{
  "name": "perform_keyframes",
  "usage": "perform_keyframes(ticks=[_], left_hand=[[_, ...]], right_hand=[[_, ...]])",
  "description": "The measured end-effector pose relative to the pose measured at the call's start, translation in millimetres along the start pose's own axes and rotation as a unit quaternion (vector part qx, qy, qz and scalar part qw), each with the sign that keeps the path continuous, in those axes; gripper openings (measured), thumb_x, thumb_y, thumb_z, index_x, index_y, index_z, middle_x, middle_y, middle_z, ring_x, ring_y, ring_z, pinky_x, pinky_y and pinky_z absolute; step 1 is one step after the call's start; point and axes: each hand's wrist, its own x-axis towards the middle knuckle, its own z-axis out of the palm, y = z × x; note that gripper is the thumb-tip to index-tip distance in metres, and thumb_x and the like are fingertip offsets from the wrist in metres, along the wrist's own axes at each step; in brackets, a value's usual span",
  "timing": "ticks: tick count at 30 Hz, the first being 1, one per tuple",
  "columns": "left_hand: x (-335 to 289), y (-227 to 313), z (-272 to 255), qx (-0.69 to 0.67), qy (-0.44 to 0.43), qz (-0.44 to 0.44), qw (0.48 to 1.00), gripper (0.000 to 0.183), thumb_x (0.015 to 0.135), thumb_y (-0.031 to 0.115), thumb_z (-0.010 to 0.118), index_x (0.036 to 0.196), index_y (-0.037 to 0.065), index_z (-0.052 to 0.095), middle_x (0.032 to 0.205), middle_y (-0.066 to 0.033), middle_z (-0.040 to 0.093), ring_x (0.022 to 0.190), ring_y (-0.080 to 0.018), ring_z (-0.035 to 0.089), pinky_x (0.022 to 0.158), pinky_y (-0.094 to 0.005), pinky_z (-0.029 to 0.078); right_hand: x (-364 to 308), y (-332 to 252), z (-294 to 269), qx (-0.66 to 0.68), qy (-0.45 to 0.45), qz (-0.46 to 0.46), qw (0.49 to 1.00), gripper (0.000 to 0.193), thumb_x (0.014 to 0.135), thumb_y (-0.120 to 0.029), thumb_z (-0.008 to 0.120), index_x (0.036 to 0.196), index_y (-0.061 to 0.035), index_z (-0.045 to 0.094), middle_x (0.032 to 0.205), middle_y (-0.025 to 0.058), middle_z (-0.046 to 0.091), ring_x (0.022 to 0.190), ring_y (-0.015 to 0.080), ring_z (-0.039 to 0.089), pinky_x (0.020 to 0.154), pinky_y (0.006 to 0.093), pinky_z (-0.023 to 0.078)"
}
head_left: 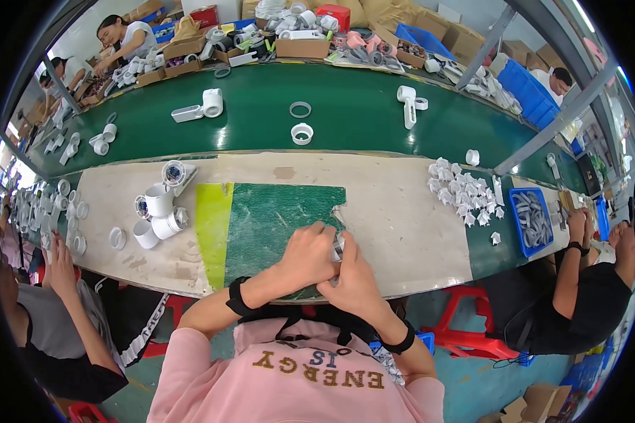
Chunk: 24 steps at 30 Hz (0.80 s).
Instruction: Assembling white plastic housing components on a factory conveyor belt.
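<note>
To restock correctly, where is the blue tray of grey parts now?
In the head view, the blue tray is at right, just right of the white parts pile.

A part (pixel 338 247) sits between the left hand (pixel 309 250) and right hand (pixel 354 280), over the counter (pixel 395 197). Plastic housings (pixel 159 202) stand off to the left; rightward lies a heap of fittings (pixel 466 192), then a bin (pixel 537 249). Behind, on the conveyor belt (pixel 353 116), a ring (pixel 291 111) lies beyond a collar (pixel 302 140).
</note>
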Motion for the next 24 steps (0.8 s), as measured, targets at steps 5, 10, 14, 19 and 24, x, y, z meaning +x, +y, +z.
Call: perform_keyframes(ticks=[5, 10, 14, 19, 24], left_hand=[[-3.8, 3.7, -2.0, -0.027, 0.053, -0.005, 0.998, 0.035, 0.055, 0.012, 0.071, 0.085, -0.003, 0.062, 0.075, -0.0181, 0.058, 0.066, -0.0364, 0.059, 0.057, -0.0418, 0.048], [-7.1, -2.8, 5.9, -0.044, 0.083, -0.016, 0.995, 0.037, 0.054, 0.015, 0.073, 0.086, -0.002, 0.062, 0.077, -0.0174, 0.059, 0.067, -0.0364, 0.059, 0.058, -0.0418, 0.048], [-2.6, -5.7, -5.0, -0.028, 0.017, -0.08, 0.996, 0.048, 0.056, 0.023, 0.075, 0.094, -0.002, 0.06, 0.077, -0.0178, 0.062, 0.069, -0.0364, 0.061, 0.061, -0.0405, 0.049], [-2.3, -28.3, -10.3, -0.03, -0.083, -0.082, 0.993, 0.056, 0.061, 0.032, 0.075, 0.102, -0.002, 0.057, 0.074, -0.0197, 0.063, 0.07, -0.035, 0.063, 0.064, -0.0383, 0.05], [6.5, -63.3, -27.4, -0.269, -0.268, -0.1, 0.92, 0.051, 0.068, 0.015, 0.071, 0.112, -0.002, 0.052, 0.083, -0.0158, 0.065, 0.071, -0.02, 0.065, 0.065, -0.0307, 0.051]], right_hand=[[-0.3, -2.6, 10.6, -0.041, 0.066, -0.059, 0.995, 0.079, 0.066, -0.01, 0.065, 0.128, 0.0116, 0.022, 0.108, 0.0331, 0.044, 0.091, 0.0479, 0.051, 0.076, 0.0488, 0.046], [1.4, 2.1, 15.1, -0.073, 0.105, -0.099, 0.987, 0.07, 0.068, -0.005, 0.062, 0.127, 0.01, 0.027, 0.11, 0.0315, 0.044, 0.093, 0.0467, 0.051, 0.079, 0.0475, 0.046], [11.5, 18.5, 3.6, -0.014, 0.027, -0.075, 0.997, 0.069, 0.07, -0.006, 0.061, 0.129, 0.0098, 0.027, 0.115, 0.0311, 0.044, 0.098, 0.0441, 0.052, 0.081, 0.0447, 0.046], [16.2, 37.3, 10.5, 0.137, -0.122, -0.006, 0.983, 0.069, 0.076, -0.007, 0.055, 0.133, 0.0111, 0.022, 0.122, 0.0315, 0.042, 0.103, 0.0388, 0.054, 0.085, 0.0393, 0.046], [14.9, 43.0, 21.8, 0.145, -0.118, 0.009, 0.982, 0.069, 0.076, -0.008, 0.055, 0.133, 0.0114, 0.021, 0.122, 0.0311, 0.042, 0.104, 0.0381, 0.053, 0.086, 0.0398, 0.045]])
